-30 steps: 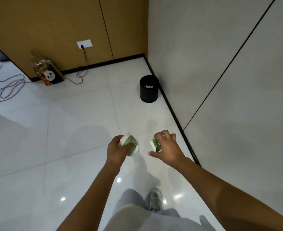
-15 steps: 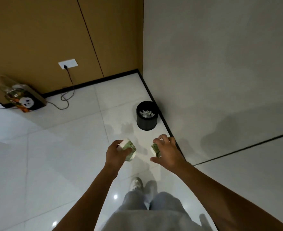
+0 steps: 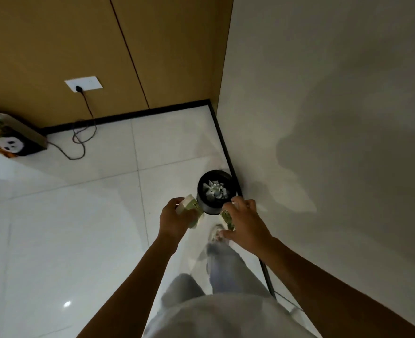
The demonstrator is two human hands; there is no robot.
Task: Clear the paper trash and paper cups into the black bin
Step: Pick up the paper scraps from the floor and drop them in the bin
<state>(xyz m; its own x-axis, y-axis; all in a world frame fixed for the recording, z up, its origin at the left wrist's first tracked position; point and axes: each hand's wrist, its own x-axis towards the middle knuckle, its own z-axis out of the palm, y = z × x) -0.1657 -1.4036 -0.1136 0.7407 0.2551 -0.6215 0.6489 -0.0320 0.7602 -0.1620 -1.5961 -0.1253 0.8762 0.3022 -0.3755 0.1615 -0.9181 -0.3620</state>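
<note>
Against the black skirting where the white tiled floor meets the pale grey wall stands the black bin, a round tub with its mouth open upward and crumpled white paper trash lying inside; its right side sits just beside the wall, while bare tile lies open to its left and in front. Both hands are held out above the floor on the near side of the bin, one to each side of it. The left hand has its fingers wrapped round a green and white paper cup, tipped on its side with the white rim toward the upper left. The right hand curls over a second green and white paper cup, mostly hidden under the fingers. Print shows on both cups but is too small and blurred to read. Below the hands are the person's light jeans and a shoe stepping toward the bin. Farther back, brown wood panels carry a white wall socket with a black plug and a cable looping over the tile to a box with a panda picture at the left edge
</note>
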